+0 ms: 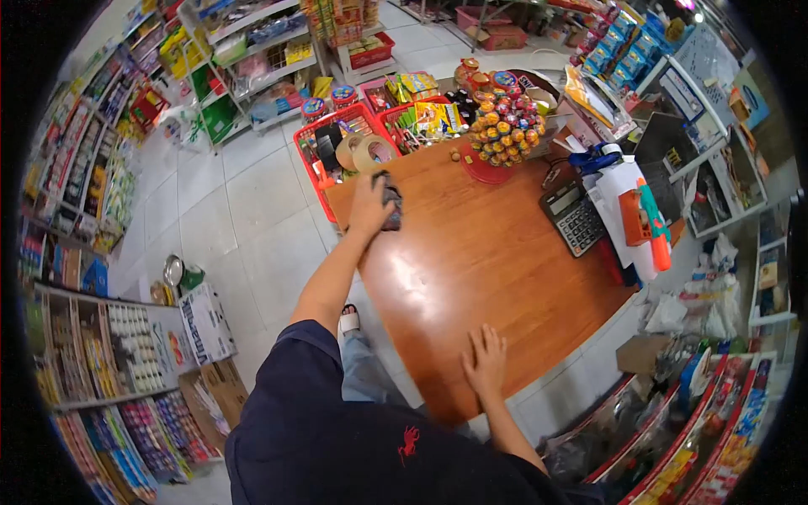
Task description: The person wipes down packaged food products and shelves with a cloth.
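My left hand (370,209) reaches out to the far left corner of the brown wooden table (471,244). Its fingers close over a dark, crumpled cloth (392,202) that lies against the tabletop. Just beyond it are rolls of tape (373,153) in a red basket (313,172). My right hand (486,360) rests flat on the near edge of the table, fingers stretched out and holding nothing.
A lollipop stand (503,135) rises at the table's back. To the right sit a calculator (574,220), papers and an orange and teal toy gun (650,225). A second red basket (421,122) holds packaged snacks. Stocked shelves (93,160) line the left; red racks (673,429) stand at lower right.
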`<state>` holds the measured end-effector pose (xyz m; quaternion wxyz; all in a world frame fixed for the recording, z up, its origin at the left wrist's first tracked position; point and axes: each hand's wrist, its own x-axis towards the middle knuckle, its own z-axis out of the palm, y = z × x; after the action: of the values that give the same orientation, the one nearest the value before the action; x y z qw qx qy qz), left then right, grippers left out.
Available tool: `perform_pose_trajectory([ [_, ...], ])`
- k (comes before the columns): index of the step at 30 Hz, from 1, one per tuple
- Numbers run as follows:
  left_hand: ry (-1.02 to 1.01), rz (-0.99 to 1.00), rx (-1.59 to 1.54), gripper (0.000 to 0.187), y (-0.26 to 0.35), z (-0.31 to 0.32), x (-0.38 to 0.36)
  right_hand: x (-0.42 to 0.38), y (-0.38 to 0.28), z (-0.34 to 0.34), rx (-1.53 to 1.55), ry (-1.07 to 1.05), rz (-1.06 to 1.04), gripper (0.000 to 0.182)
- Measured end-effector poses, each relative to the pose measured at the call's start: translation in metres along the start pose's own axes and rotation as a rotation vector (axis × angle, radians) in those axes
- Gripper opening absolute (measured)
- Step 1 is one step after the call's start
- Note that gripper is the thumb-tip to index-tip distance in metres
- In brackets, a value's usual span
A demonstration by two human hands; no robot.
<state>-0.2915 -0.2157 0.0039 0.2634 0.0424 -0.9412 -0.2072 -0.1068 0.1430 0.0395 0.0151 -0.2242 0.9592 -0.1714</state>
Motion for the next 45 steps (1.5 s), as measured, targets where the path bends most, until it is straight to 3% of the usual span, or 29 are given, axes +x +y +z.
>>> perform_pose_trajectory([
  [5,-0.278,0.318,-0.315,0.059,0.034,-0.011,0.010,-0.005,-0.004,0.010,0.022,0.232,0.319,0.042],
  [8,-0.484,0.597,-0.700,0.058,0.050,-0.013,-0.034,-0.003,-0.013,0.012,-0.099,0.255,0.500,0.044],
  [10,-0.533,0.728,-0.710,0.051,0.052,-0.032,-0.077,-0.005,-0.014,0.018,-0.043,0.262,0.596,0.046],
  [14,-0.438,0.747,-0.630,0.040,0.010,-0.079,-0.101,-0.004,-0.011,0.019,-0.069,0.172,0.623,0.045],
  [16,-0.807,0.153,-0.813,0.031,-0.014,-0.091,-0.081,-0.001,-0.012,0.019,-0.155,0.137,0.621,0.044],
  [17,-0.634,0.207,-0.647,0.031,-0.038,-0.083,-0.079,0.007,-0.012,0.020,-0.115,0.153,0.673,0.043],
  [18,-0.462,0.253,-0.479,0.030,-0.066,-0.076,-0.078,0.022,-0.015,0.019,-0.111,0.166,0.562,0.041],
  [20,-0.553,0.044,-0.126,0.033,-0.106,-0.101,-0.057,0.073,-0.036,0.015,-0.057,0.168,0.314,0.037],
  [22,-0.593,-0.154,-0.172,0.038,-0.152,-0.132,-0.056,0.146,-0.077,0.021,0.031,0.202,0.081,0.029],
  [24,-0.373,-0.291,-0.164,0.041,-0.179,-0.165,-0.070,0.216,-0.117,0.035,0.238,0.177,-0.024,0.026],
  [26,-0.278,-0.376,-0.151,0.037,-0.198,-0.199,-0.089,0.286,-0.156,0.051,0.353,0.136,-0.246,0.029],
  [27,-0.352,-0.565,-0.202,0.034,-0.200,-0.221,-0.096,0.312,-0.180,0.045,0.373,-0.031,-0.266,0.033],
  [28,-0.428,-0.756,-0.249,0.032,-0.202,-0.242,-0.107,0.339,-0.194,0.054,0.401,-0.070,-0.281,0.038],
  [29,-0.199,-0.779,-0.373,0.030,-0.206,-0.253,-0.130,0.362,-0.203,0.067,0.382,-0.026,-0.229,0.045],
  [30,-0.194,-0.937,-0.488,0.031,-0.216,-0.266,-0.153,0.391,-0.197,0.098,0.239,0.079,-0.218,0.048],
  [32,0.193,-1.243,-0.664,0.028,-0.216,-0.283,-0.205,0.432,-0.190,0.124,0.106,0.184,-0.171,0.052],
  [33,0.264,-1.228,-0.572,0.027,-0.223,-0.289,-0.234,0.449,-0.192,0.121,0.169,0.017,-0.011,0.053],
  [34,0.385,-1.382,-0.670,0.028,-0.215,-0.298,-0.249,0.461,-0.194,0.118,0.232,-0.150,0.145,0.054],
  [36,0.564,-1.429,-0.641,0.029,-0.183,-0.306,-0.239,0.483,-0.192,0.140,0.328,-0.237,0.202,0.054],
  [40,0.598,-1.447,-0.625,0.032,-0.170,-0.279,-0.203,0.492,-0.189,0.128,0.432,-0.422,0.378,0.051],
  [41,0.317,-1.443,-0.554,0.032,-0.158,-0.284,-0.166,0.492,-0.186,0.133,0.497,-0.288,0.362,0.054],
  [42,0.288,-1.457,-0.464,0.031,-0.161,-0.270,-0.149,0.489,-0.184,0.129,0.504,-0.285,0.371,0.054],
  [43,0.359,-1.277,-0.573,0.033,-0.182,-0.246,-0.148,0.484,-0.183,0.119,0.549,-0.095,0.247,0.055],
  [44,0.225,-1.258,-0.641,0.034,-0.180,-0.239,-0.117,0.482,-0.182,0.114,0.587,0.096,0.124,0.056],
  [45,0.037,-1.276,-0.699,0.036,-0.166,-0.242,-0.078,0.490,-0.170,0.143,0.487,0.194,0.137,0.057],
])
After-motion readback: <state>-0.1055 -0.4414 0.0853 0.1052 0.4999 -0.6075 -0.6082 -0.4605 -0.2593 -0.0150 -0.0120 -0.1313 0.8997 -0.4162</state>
